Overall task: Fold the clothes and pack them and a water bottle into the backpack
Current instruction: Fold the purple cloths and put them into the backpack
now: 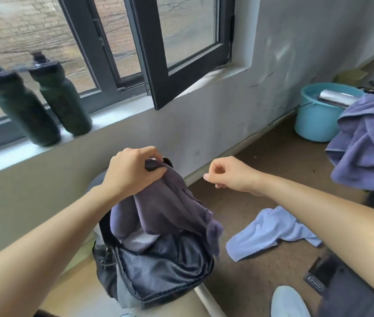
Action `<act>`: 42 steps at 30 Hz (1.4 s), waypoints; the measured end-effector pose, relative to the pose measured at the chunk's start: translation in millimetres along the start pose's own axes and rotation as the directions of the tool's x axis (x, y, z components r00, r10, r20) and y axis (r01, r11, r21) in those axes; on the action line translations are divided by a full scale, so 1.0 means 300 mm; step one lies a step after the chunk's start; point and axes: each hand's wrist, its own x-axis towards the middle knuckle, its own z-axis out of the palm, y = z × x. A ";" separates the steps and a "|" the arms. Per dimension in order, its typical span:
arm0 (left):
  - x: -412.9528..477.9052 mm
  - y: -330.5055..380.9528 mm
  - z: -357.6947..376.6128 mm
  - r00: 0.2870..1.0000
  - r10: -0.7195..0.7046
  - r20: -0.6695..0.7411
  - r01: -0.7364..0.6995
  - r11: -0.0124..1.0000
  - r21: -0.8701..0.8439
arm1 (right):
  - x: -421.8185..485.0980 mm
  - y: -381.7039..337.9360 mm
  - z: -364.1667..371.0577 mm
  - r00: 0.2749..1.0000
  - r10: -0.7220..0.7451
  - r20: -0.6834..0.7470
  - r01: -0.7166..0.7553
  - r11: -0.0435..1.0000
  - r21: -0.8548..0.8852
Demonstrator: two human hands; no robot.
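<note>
A dark backpack [158, 277] stands open against the low wall below me. A purple-grey garment [170, 209] hangs into its mouth, and my left hand [131, 172] pinches the garment's top edge above the bag. Just right of it, my right hand [229, 175] hovers with fingers curled and nothing in them. A light blue garment [270, 232] lies crumpled on the brown floor to the right of the backpack. A larger purple garment [366, 143] is draped at the right edge. Two dark green water bottles [65, 99] [21, 108] stand on the window sill, upper left.
An open dark-framed window sash [181, 53] juts out over the sill. A light blue bucket [318, 115] with a metal object inside stands by the wall, far right. My shoe [286, 303] is at the bottom right, beside a dark strap on the floor.
</note>
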 end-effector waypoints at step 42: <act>0.027 -0.335 -0.007 0.899 -0.422 0.119 0.410 0.905 0.115 | 0.182 0.023 -0.067 0.873 0.007 -0.488 -0.125 0.970 -0.209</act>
